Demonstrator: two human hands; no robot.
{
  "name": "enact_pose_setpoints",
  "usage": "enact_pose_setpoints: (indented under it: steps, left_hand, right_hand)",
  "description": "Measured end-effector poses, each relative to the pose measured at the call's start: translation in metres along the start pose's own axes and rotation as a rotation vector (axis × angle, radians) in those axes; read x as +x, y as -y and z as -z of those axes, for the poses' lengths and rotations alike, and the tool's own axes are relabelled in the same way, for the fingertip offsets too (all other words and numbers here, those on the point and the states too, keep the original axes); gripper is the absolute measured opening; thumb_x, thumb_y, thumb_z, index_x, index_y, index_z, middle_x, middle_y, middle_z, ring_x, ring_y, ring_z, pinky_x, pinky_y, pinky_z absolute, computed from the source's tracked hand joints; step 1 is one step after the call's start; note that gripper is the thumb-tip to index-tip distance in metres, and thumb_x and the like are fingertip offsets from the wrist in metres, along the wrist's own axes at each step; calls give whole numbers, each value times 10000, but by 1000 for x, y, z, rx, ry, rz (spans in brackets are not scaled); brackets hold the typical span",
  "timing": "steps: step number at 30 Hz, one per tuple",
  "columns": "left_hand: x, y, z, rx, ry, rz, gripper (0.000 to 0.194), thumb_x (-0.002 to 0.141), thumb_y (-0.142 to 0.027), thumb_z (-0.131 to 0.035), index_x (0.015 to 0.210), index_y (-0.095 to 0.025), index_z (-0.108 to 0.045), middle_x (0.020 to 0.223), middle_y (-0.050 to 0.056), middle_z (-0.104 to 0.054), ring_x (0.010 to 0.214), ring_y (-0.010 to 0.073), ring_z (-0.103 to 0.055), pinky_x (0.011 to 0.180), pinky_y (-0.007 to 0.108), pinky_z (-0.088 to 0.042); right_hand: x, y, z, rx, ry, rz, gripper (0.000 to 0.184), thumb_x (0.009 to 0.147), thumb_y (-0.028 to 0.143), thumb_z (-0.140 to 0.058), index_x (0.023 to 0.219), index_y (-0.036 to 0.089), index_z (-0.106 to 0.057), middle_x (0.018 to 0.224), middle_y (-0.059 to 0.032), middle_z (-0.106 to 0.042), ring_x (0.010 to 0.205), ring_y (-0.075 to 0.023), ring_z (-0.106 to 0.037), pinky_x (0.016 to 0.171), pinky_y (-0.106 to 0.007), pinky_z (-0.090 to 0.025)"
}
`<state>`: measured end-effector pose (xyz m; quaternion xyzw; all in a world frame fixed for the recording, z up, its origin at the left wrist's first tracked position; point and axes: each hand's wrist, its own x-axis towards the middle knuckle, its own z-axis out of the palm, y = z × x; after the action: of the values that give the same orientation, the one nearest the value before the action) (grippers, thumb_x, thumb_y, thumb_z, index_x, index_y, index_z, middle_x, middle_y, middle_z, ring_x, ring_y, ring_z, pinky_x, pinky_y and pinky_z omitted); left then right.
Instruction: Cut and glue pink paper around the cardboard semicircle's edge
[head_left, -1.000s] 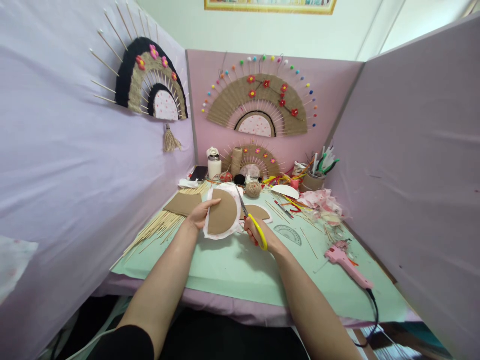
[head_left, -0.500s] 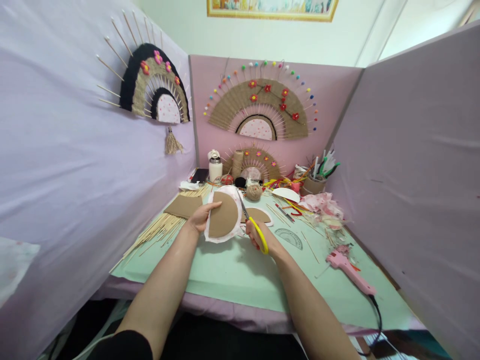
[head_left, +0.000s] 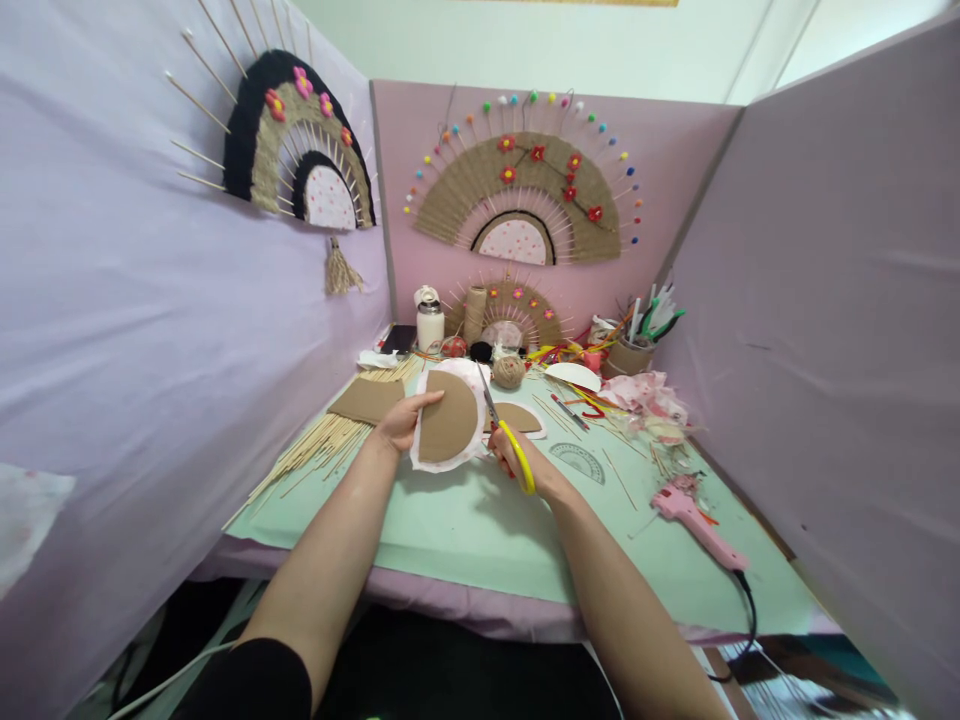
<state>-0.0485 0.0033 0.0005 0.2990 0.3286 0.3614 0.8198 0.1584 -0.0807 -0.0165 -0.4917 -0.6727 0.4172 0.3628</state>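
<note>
My left hand (head_left: pixel 403 420) grips a half-round piece of brown cardboard (head_left: pixel 452 420) by its straight side, thumb on top. White fabric with a pinkish print (head_left: pixel 431 465) shows as a border around the cardboard. Yellow-handled scissors (head_left: pixel 517 455) are in my right hand (head_left: pixel 510 460), their blades pointing up and away along the fabric's right edge. Whether the blades are parted is hard to make out. A second half-round cardboard piece (head_left: pixel 517 420) with a white border lies on the table just behind my right hand.
Thin bamboo sticks (head_left: pixel 307 460) and a curved cardboard piece (head_left: pixel 367 400) lie left. A protractor (head_left: pixel 577 462) and pink glue gun (head_left: pixel 701 525) lie right. Behind are a twine ball (head_left: pixel 508 371), white bottle (head_left: pixel 430 325) and crumpled fabric (head_left: pixel 645 397). Decorated fans (head_left: pixel 517 190) hang on the partitions.
The view has tilted slightly downward, so the surroundings sit higher in the frame at the back. Both hands keep their holds on the cardboard piece and the scissors, with little movement.
</note>
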Motion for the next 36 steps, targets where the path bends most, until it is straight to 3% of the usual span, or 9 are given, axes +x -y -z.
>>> enact_pose_setpoints:
  steps: [6, 20, 30, 36]
  left_hand:
    - [1, 1, 2, 12, 20, -18, 325, 817, -196, -516, 1083, -40, -621, 830, 156, -714, 775, 250, -686, 781, 359, -512]
    - [1, 1, 1, 17, 42, -21, 383, 838, -199, -493, 1181, -45, -563, 831, 153, -715, 781, 244, -687, 772, 347, -516]
    - [-3, -2, -2, -35, 8, -6, 300, 856, -216, -464, 1022, -45, -646, 799, 148, -714, 761, 243, -685, 784, 361, -507]
    - [1, -1, -2, -28, 24, -37, 311, 847, -222, -498, 1059, -39, -632, 794, 152, -712, 737, 229, -686, 761, 336, -514]
  right_hand:
    - [2, -5, 0, -45, -10, 33, 532, 825, 673, -277, 796, 177, -465, 605, 14, -425, 522, -106, -374, 455, -216, -317]
    - [1, -3, 0, -70, -74, -22, 480, 821, 640, -303, 740, 188, -441, 505, 36, -382, 453, -111, -383, 437, -223, -314]
    - [6, -9, -1, -104, -103, -13, 447, 811, 621, -346, 690, 195, -407, 486, 47, -343, 444, -96, -349, 427, -213, -258]
    - [4, -8, -1, -103, -66, 27, 476, 823, 642, -310, 728, 189, -421, 519, 40, -361, 475, -99, -346, 444, -214, -271]
